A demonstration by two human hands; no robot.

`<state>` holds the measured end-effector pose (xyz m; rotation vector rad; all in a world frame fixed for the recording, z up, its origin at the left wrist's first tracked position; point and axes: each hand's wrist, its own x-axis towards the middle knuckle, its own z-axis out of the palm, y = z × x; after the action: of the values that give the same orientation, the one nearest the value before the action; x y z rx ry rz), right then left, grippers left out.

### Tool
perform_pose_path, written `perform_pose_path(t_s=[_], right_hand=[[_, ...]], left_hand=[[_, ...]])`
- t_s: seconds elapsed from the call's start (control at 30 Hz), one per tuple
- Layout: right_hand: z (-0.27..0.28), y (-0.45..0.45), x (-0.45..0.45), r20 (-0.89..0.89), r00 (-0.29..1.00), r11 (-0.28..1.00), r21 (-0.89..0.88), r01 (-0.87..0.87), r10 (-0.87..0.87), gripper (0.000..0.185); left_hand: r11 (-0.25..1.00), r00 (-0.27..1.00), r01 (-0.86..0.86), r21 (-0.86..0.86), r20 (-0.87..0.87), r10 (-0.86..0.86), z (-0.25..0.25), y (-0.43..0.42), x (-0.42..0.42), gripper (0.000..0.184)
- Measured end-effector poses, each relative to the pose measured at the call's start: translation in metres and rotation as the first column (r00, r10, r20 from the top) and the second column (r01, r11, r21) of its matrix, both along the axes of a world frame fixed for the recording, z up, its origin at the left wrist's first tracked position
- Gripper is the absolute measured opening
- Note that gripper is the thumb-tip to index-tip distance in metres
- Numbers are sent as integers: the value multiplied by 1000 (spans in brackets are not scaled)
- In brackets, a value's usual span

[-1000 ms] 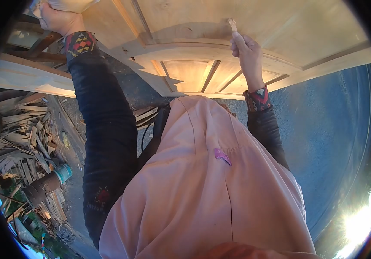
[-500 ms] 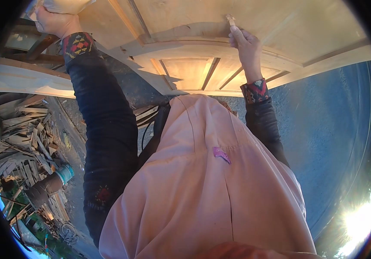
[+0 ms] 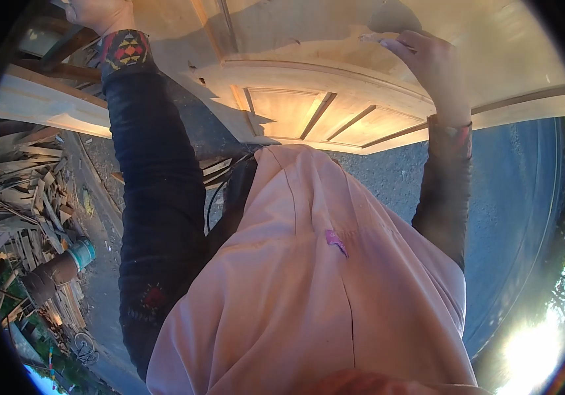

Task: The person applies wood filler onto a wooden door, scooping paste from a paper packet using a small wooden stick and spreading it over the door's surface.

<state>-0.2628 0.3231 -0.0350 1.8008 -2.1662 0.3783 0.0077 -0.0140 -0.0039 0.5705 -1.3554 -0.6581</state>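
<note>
A panelled, unfinished wooden door (image 3: 295, 46) spans the top of the view, with raised mouldings and small dark marks. My right hand (image 3: 430, 62) is over its face, fingers pinched around a small flat wooden stick (image 3: 369, 37) with whitish stuff at its tip. Its shadow falls on the wood just above. At the upper left, my left hand (image 3: 101, 14) is cut off by the frame's top edge, with its fingers curled. The pale crumpled packet it held half a second ago lies out of view now.
A pale board (image 3: 52, 99) lies left of the door. Below it are a heap of scrap wood (image 3: 22, 191) and a brown cylinder with a teal end (image 3: 65, 263). Grey ground (image 3: 493, 197) stretches to the right. My pinkish apron (image 3: 295, 263) hangs in front.
My right hand has moved right across the door with the stick, its tip now farther right and slightly lower. My left hand has shifted up, taking the packet out of view.
</note>
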Motion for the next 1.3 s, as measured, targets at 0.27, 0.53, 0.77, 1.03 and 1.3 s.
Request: perform_pose_path(t_s=[0.27, 0.53, 0.77, 1.03, 1.3], right_hand=[[31, -24, -29, -538, 838, 989, 149, -12, 91, 29], [75, -18, -20, 15, 999, 999, 0, 33, -33, 25], [33, -12, 0, -236, 972, 991, 124, 47, -17, 41], [66, -19, 23, -58, 994, 995, -54, 85, -88, 25], [5, -3, 16, 641, 752, 958, -87, 272, -155, 29]], left_hand=[[986, 982, 163, -15, -96, -164, 5, 12, 0, 56], [993, 992, 113, 38, -61, -110, 14, 33, -1, 55], [987, 982, 139, 81, -142, -127, 11, 23, -4, 52], [998, 999, 22, -54, -36, -24, 5, 16, 0, 49], [763, 800, -554, -332, 41, 599, -28, -40, -4, 32]])
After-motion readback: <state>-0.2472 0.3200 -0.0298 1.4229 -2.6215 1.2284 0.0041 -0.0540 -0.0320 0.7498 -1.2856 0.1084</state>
